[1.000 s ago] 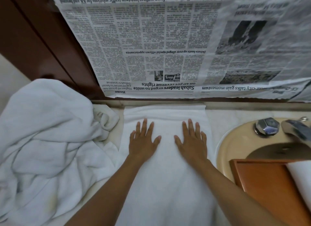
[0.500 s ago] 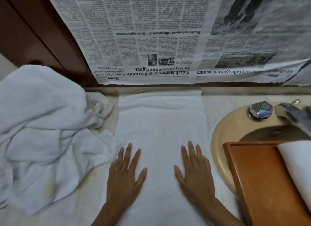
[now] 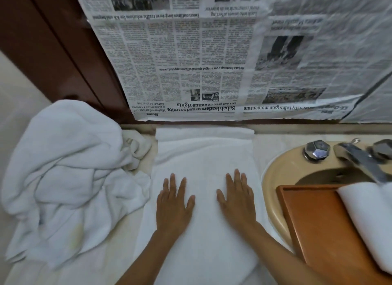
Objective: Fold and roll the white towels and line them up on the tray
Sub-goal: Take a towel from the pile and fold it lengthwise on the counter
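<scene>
Both hands have slid back up the towel (image 3: 203, 155), away from me, since half a second ago. Left hand (image 3: 174, 208) and right hand (image 3: 237, 204) lie flat on it side by side, fingers straight and a little spread, pressing and gripping nothing.

It is folded into a long strip whose long axis runs straight from me to the wall. The far end sits just under the newspaper (image 3: 191, 61); the near end passes under my forearms and out of view. My hands are about mid-strip, one on each half, so I judge the roll must travel along that axis, with both hands working evenly.

On the left the strip's edge touches the pile (image 3: 63, 178) of loose towels. On the right a narrow band of bare table (image 3: 263, 142) parts it from the sink (image 3: 273, 178).

The tray (image 3: 314, 221) lies across the sink, to my right, nearer the right hand. One roll (image 3: 369, 221) sits at its far side, leaving open wood between.
</scene>
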Tool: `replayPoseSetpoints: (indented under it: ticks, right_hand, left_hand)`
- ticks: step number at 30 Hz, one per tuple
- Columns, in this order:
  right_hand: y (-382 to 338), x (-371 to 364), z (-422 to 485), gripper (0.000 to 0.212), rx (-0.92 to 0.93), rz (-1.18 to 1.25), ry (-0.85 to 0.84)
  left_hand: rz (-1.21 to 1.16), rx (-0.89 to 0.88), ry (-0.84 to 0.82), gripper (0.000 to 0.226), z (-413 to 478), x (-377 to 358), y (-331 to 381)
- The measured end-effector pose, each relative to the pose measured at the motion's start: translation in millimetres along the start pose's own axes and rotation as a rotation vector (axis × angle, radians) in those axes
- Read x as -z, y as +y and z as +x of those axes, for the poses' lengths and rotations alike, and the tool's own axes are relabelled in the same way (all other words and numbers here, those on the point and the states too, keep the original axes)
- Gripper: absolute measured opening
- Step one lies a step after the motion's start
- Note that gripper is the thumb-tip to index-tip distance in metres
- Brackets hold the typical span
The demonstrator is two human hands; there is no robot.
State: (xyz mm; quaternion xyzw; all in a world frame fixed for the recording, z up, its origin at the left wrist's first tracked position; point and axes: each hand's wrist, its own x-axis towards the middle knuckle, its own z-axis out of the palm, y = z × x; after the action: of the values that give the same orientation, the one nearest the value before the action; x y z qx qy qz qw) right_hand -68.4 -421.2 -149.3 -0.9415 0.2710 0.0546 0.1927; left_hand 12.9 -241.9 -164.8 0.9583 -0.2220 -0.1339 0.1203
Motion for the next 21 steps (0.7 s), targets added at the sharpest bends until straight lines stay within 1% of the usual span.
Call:
replayPoseSetpoints:
  ticks: [2, 4, 7, 11, 15, 17, 20, 21]
  right_hand:
    - [2, -14, -39, 0.085, 0.024, 0.051, 0.012]
    - [10, -26, -77, 0.079, 0.059, 0.059, 0.020]
    - [27, -35, -120, 0.067, 0.082, -0.017, 0.045]
    - [39, -39, -143, 0.066, 0.068, -0.106, 0.059]
    - [34, -36, -142, 0.068, 0.054, -0.123, 0.049]
    - [32, -30, -133, 0.074, 0.070, -0.126, 0.020]
    - [29, -19, -113, 0.085, 0.073, -0.123, -0.041]
    - [27, -14, -107, 0.085, 0.067, -0.135, -0.060]
  left_hand:
    - [-0.002, -0.062, 0.042, 0.069, -44, -17, -3]
    - [-0.007, -0.089, 0.060, 0.061, -85, -29, -14]
    - [0.017, -0.069, 0.074, 0.059, -131, -34, -33]
    - [0.038, -0.040, 0.072, 0.061, -167, -35, -48]
    - [0.048, -0.062, 0.084, 0.062, -165, -34, -52]
    - [0.048, -0.062, 0.095, 0.065, -149, -29, -52]
    - [0.027, -0.040, 0.054, 0.075, -122, -17, -47]
    - [0.022, -0.034, 0.038, 0.078, -115, -14, -45]
